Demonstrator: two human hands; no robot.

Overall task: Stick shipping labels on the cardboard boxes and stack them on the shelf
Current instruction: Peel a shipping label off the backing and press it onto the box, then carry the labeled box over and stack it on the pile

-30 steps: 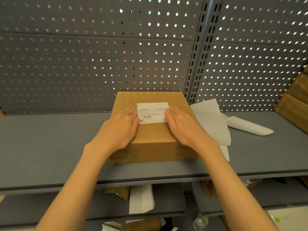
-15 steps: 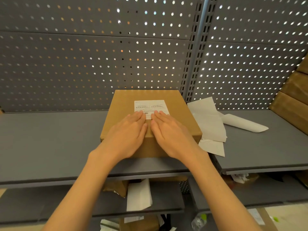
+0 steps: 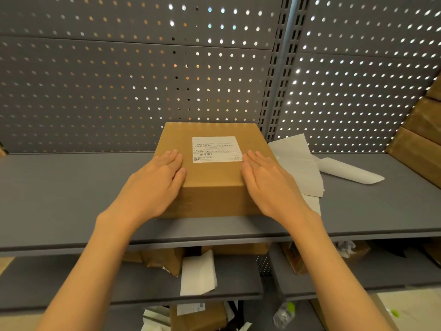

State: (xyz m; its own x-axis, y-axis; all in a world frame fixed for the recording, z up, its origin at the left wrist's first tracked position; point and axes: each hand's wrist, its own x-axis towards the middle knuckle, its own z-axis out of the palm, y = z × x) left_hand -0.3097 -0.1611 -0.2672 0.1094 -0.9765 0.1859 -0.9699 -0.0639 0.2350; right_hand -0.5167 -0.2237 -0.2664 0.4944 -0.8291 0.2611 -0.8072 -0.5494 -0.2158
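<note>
A brown cardboard box (image 3: 212, 180) sits on the grey shelf (image 3: 71, 199), close to its front edge. A white shipping label (image 3: 216, 149) with a barcode is stuck flat on the far half of the box top. My left hand (image 3: 155, 185) lies flat over the box's top left edge, fingers straight and pointing away. My right hand (image 3: 269, 185) lies flat over the top right edge, fingertips just touching the label's right lower corner. Neither hand holds anything.
White backing sheets (image 3: 296, 163) and a curled sheet (image 3: 348, 172) lie right of the box. Stacked cardboard boxes (image 3: 420, 144) stand at the far right. A perforated grey panel closes the back. Lower shelves hold boxes and a white paper (image 3: 198, 273).
Half a second ago both hands were side by side on the label's near edge. They have since slid apart to the left and right edges of the box top.
</note>
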